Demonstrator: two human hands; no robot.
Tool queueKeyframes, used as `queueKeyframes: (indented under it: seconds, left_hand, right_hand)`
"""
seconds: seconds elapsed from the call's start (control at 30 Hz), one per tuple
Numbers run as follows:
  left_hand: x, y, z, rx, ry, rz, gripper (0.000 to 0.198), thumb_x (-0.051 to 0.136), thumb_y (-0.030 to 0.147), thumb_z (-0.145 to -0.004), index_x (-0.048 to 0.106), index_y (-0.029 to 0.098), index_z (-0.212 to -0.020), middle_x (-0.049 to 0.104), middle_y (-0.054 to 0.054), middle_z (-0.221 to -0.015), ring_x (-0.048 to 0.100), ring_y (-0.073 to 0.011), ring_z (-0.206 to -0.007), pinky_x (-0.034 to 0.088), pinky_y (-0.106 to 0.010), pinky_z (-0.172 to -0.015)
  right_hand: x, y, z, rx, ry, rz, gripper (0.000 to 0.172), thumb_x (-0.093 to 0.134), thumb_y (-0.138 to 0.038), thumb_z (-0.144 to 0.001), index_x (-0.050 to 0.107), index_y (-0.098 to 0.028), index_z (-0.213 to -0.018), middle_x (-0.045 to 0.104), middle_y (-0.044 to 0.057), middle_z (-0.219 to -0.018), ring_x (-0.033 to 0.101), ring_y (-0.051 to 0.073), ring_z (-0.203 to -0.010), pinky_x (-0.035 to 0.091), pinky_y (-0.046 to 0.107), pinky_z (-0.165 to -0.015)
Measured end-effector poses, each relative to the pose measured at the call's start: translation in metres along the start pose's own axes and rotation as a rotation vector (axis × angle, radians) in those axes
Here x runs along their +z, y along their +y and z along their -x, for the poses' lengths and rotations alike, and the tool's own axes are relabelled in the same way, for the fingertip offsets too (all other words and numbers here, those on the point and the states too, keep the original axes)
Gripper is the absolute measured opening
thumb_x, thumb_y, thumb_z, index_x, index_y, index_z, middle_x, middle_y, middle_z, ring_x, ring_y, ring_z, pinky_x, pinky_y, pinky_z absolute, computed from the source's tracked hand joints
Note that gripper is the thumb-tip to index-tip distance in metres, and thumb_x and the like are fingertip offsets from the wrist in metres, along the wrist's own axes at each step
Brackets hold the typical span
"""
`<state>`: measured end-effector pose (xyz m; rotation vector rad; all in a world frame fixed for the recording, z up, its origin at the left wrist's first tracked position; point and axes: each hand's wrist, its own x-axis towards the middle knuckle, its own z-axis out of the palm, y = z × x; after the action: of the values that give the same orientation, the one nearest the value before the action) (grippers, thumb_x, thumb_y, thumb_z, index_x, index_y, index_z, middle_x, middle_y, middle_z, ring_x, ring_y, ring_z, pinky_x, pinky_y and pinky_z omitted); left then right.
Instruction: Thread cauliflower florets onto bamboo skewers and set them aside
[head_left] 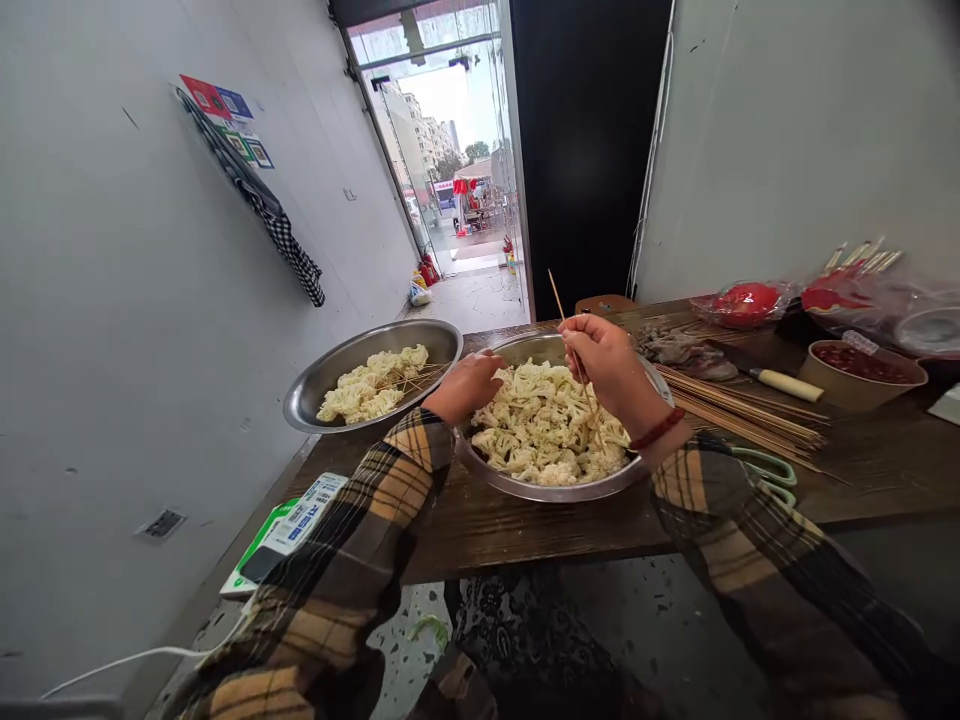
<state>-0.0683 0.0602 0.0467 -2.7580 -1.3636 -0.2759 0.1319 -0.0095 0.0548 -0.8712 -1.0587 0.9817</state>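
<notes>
A large metal bowl [555, 494] full of pale cauliflower florets [540, 425] stands on the table in front of me. Above its right side, my right hand [600, 358] is closed around a thin wooden skewer [556, 295], held steeply with one end sticking up past the fingers. My left hand [471, 385] reaches over the bowl's left rim, close to the florets, fingers stretched and slightly apart; I see nothing held in it. To the left, a second metal bowl [300, 403] holds cauliflower pieces [367, 385] with several skewers among them.
Loose skewers [750, 415] lie right of the bowl, near green-handled scissors [772, 470] and a knife [787, 384]. A tub of red sauce [862, 375] stands farther right. At the left table edge are boxes [300, 515] and a dark phone [264, 564].
</notes>
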Motion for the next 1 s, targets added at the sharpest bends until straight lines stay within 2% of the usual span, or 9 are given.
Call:
queueKeyframes:
  seconds: [0.13,0.23,0.37,0.47,0.6,0.73,0.83,0.93,1.0]
  left_hand:
    - [0.011,-0.005,-0.01,-0.003,-0.074,-0.056,0.043,0.052,0.012,-0.073,0.064,0.017,-0.115,0.061,-0.012,-0.115,0.057,-0.0234,-0.103,0.041,-0.034,-0.094]
    - [0.019,-0.009,-0.013,-0.018,-0.089,-0.063,0.034,0.052,0.012,-0.072,0.067,0.018,-0.102,0.064,-0.01,-0.105,0.059,-0.0215,-0.097,0.044,-0.03,-0.088]
    - [0.022,-0.016,-0.016,-0.065,-0.027,-0.037,0.022,0.051,0.013,-0.07,0.067,0.015,-0.085,0.064,-0.009,-0.089,0.06,-0.0207,-0.085,0.045,-0.03,-0.078]
    - [0.017,-0.018,-0.014,-0.134,0.069,0.225,0.013,0.055,0.016,-0.069,0.062,0.014,-0.079,0.059,-0.003,-0.073,0.056,-0.016,-0.072,0.046,-0.029,-0.071]
    - [0.009,-0.003,-0.002,-0.219,0.153,0.878,0.02,0.061,0.03,-0.072,0.051,0.016,-0.081,0.053,0.003,-0.069,0.053,-0.0105,-0.065,0.05,-0.026,-0.064]
    - [0.006,0.024,0.011,-0.268,0.062,1.426,0.033,0.066,0.038,-0.074,0.043,0.019,-0.088,0.056,0.002,-0.08,0.059,-0.01,-0.064,0.055,-0.029,-0.061]
    - [0.008,0.039,0.018,-0.27,0.026,1.593,0.034,0.066,0.038,-0.075,0.043,0.019,-0.091,0.057,0.001,-0.083,0.061,-0.0108,-0.06,0.055,-0.028,-0.055]
    - [0.013,0.046,0.025,-0.295,0.064,1.682,0.036,0.068,0.038,-0.075,0.047,0.019,-0.097,0.057,0.001,-0.081,0.061,-0.0109,-0.059,0.054,-0.026,-0.052]
    - [0.016,0.048,0.029,-0.308,0.105,1.719,0.041,0.07,0.035,-0.073,0.05,0.019,-0.105,0.058,0.0,-0.083,0.06,-0.0107,-0.063,0.055,-0.028,-0.057]
  right_hand:
    - [0.007,0.014,-0.014,-0.038,0.042,0.006,0.014,0.058,-0.031,-0.074,0.051,-0.02,-0.073,0.042,-0.008,-0.053,0.038,0.005,-0.041,0.027,0.018,-0.038]
    - [0.006,0.031,-0.014,-0.035,0.044,0.081,0.017,0.058,-0.035,-0.076,0.051,-0.02,-0.072,0.042,-0.008,-0.051,0.038,0.007,-0.041,0.029,0.02,-0.039]
    - [0.001,0.04,-0.01,-0.083,0.017,0.174,0.018,0.056,-0.037,-0.079,0.054,-0.02,-0.074,0.043,-0.007,-0.052,0.038,0.008,-0.044,0.03,0.021,-0.041]
    - [0.0,0.036,-0.009,-0.11,0.012,0.21,0.019,0.056,-0.038,-0.08,0.056,-0.019,-0.075,0.045,-0.005,-0.055,0.04,0.009,-0.047,0.031,0.021,-0.043]
    - [-0.004,0.023,-0.002,-0.11,-0.01,0.201,0.021,0.057,-0.039,-0.079,0.062,-0.018,-0.079,0.043,-0.005,-0.055,0.036,0.009,-0.048,0.028,0.021,-0.042]
    - [-0.019,0.014,0.024,-0.041,-0.126,0.25,0.033,0.054,-0.036,-0.08,0.066,-0.019,-0.105,0.038,-0.007,-0.053,0.03,0.008,-0.044,0.023,0.021,-0.041]
    - [-0.029,0.013,0.051,0.01,-0.197,0.362,0.037,0.053,-0.032,-0.081,0.067,-0.018,-0.112,0.039,-0.006,-0.053,0.031,0.008,-0.045,0.023,0.021,-0.042]
    - [-0.028,0.018,0.073,0.019,-0.194,0.441,0.038,0.051,-0.031,-0.083,0.067,-0.019,-0.115,0.041,-0.005,-0.053,0.035,0.009,-0.047,0.027,0.021,-0.045]
    - [-0.024,0.022,0.08,0.002,-0.17,0.465,0.037,0.052,-0.033,-0.083,0.068,-0.02,-0.113,0.044,-0.004,-0.056,0.039,0.011,-0.05,0.032,0.022,-0.048]
